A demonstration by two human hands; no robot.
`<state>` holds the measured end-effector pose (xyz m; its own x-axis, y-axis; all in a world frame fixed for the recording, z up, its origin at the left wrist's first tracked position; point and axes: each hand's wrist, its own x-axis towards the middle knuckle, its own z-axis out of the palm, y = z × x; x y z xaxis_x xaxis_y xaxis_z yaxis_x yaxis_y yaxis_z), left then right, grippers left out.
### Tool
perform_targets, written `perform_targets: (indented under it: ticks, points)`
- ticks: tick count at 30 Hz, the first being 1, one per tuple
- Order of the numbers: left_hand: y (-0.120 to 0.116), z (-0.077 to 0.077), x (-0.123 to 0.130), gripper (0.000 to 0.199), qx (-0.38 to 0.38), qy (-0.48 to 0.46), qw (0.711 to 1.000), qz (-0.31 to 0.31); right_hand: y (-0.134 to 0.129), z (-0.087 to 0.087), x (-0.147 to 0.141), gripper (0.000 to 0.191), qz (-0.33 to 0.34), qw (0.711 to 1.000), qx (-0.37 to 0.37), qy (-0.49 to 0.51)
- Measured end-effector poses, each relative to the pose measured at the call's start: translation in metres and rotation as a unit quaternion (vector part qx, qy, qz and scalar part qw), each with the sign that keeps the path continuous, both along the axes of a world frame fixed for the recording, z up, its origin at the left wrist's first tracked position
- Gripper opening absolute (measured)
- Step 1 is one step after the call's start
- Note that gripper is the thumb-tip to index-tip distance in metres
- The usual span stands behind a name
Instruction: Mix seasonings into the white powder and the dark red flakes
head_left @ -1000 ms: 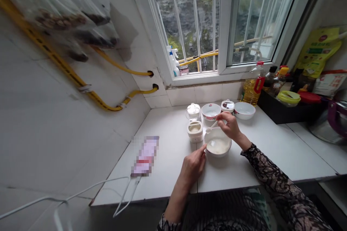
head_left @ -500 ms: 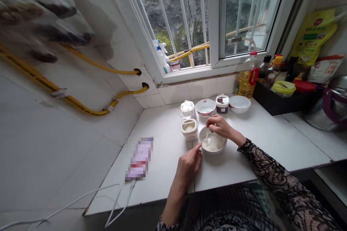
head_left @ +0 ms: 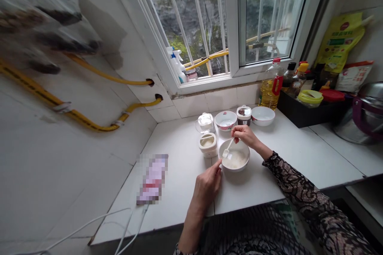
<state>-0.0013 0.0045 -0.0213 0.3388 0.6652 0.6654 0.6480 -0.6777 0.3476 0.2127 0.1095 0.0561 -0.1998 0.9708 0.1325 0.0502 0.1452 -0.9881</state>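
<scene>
Both hands are at a round white ceramic bowl (head_left: 235,169) near the front edge of the white tiled counter (head_left: 254,191). My right hand (head_left: 243,135) pinches a slim white plastic spoon (head_left: 228,148) between thumb and fingers, its head down inside the bowl by the left rim. My left hand (head_left: 207,187) holds nothing; its loosely extended fingers (head_left: 216,171) touch that rim. A pale creamy mixture (head_left: 235,159) already lies in the bowl. Just left of it stands a squat white pot of pale filling (head_left: 208,143). Nearer the back edge are a small glass jar with a white lid (head_left: 205,122), a red-trimmed white bowl (head_left: 225,120), a small jar of dark paste (head_left: 243,115) and a plain white bowl (head_left: 262,115). I cannot tell how much of these has gone in.
</scene>
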Motion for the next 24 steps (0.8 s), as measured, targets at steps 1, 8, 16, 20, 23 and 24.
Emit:
perform_targets:
  ticks: [1,8,16,20,23,24]
  points:
    - [0.0,0.001,0.0,0.036,0.0,0.002,1.0,-0.002,0.001,0.001,0.001,0.009,-0.004,1.0,-0.01,0.012]
    - [0.0,0.003,0.0,0.038,0.011,0.002,1.0,-0.006,0.0,0.005,-0.004,0.006,-0.045,0.996,0.012,0.074]
    - [-0.002,0.009,-0.001,0.039,-0.01,0.024,1.0,-0.013,-0.018,0.002,-0.028,0.012,-0.044,0.913,0.367,-0.171]
    - [-0.003,0.01,-0.001,0.04,-0.006,0.025,1.0,-0.012,-0.022,0.004,-0.026,0.018,-0.042,0.862,0.445,-0.238]
    - [-0.002,0.01,-0.001,0.04,-0.011,0.028,0.999,-0.013,-0.023,0.01,-0.018,0.012,-0.086,0.891,0.401,-0.193]
    - [-0.002,0.01,-0.001,0.041,-0.009,0.028,0.999,-0.014,-0.023,0.012,-0.015,0.012,-0.1,0.904,0.375,-0.178]
